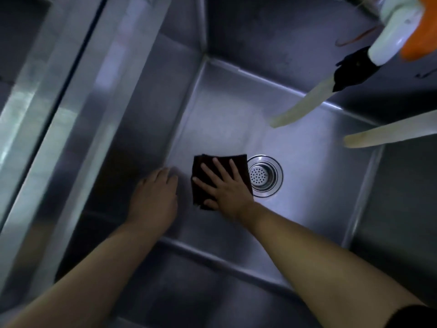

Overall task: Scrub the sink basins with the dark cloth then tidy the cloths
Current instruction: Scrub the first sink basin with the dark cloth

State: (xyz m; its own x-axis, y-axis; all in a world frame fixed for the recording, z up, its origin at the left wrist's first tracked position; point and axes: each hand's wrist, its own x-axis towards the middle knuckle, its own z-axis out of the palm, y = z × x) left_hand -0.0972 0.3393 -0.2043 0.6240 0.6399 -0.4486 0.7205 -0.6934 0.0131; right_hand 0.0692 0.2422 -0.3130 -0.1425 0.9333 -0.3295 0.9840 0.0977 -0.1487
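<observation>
A folded dark cloth (pixel 201 185) lies flat on the floor of the steel sink basin (pixel 307 166), just left of the round drain strainer (pixel 263 176). My right hand (pixel 223 185) presses down on the cloth with its fingers spread and straight, covering most of it. My left hand (pixel 155 195) rests on the basin floor to the left of the cloth, fingers relaxed, holding nothing. A second basin (pixel 21 67) shows at the far left beyond the steel divider (pixel 78 110).
Two pale hoses (pixel 305 107) hang into the basin from the upper right, one from a white tap body (pixel 392 41) wrapped with black tape. Something orange (pixel 423 29) sits at the top right corner. Steep steel walls enclose the basin.
</observation>
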